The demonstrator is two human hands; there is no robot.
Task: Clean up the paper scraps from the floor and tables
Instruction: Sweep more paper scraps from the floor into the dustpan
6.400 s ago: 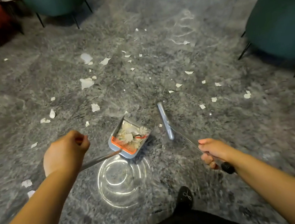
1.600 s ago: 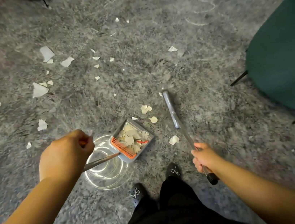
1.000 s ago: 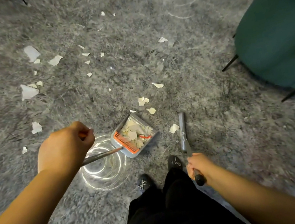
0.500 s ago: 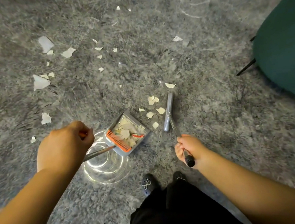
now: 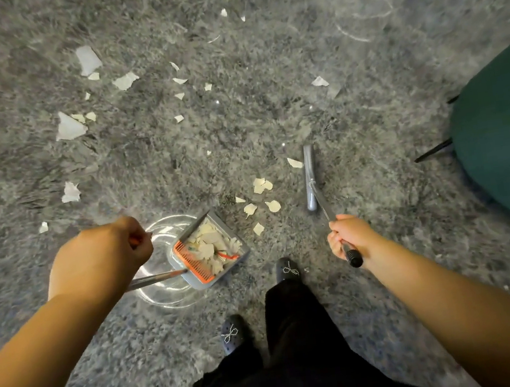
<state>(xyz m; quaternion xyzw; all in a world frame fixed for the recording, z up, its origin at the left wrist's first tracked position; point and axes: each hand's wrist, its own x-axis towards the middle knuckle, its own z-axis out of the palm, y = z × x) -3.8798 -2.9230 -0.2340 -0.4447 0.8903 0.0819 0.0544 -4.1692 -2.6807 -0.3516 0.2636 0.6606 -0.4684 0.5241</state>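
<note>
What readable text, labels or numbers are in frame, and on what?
None readable.
dustpan: no label or print shows, only the orange comb edge.
broom: bare head and handle, no marking.
shoes: bow decoration only, no lettering.
paper scraps: look blank.

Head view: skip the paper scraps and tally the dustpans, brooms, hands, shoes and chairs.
dustpan: 1
broom: 1
hands: 2, left hand, right hand
shoes: 2
green chair: 1
total: 7
</note>
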